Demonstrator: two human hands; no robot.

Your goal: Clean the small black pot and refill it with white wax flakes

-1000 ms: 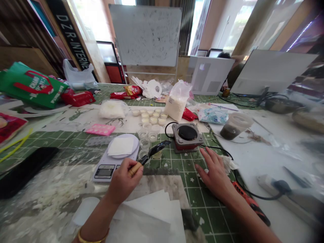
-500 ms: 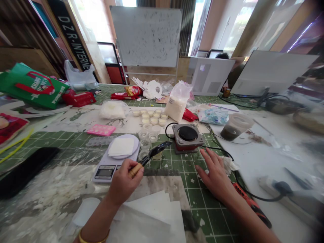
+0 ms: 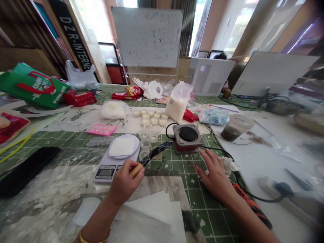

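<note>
My left hand (image 3: 126,181) is closed around the wooden handle of a small dark ladle (image 3: 156,151). Its bowl hangs over a small cup (image 3: 158,155) on the green cutting mat (image 3: 177,165). Just left of it stands a digital scale (image 3: 113,158) with a white sheet on its pan. My right hand (image 3: 215,173) lies flat on the mat with fingers spread, holding nothing. It rests just in front of a small electric hot plate (image 3: 187,135).
Small wax-filled cups (image 3: 152,116), a bag of white granules (image 3: 177,101) and a lidded tub of dark stuff (image 3: 234,126) stand further back. An orange tool (image 3: 249,204), cables and a power strip (image 3: 278,189) lie to the right. White flakes (image 3: 48,192) and paper sheets (image 3: 152,219) lie near me.
</note>
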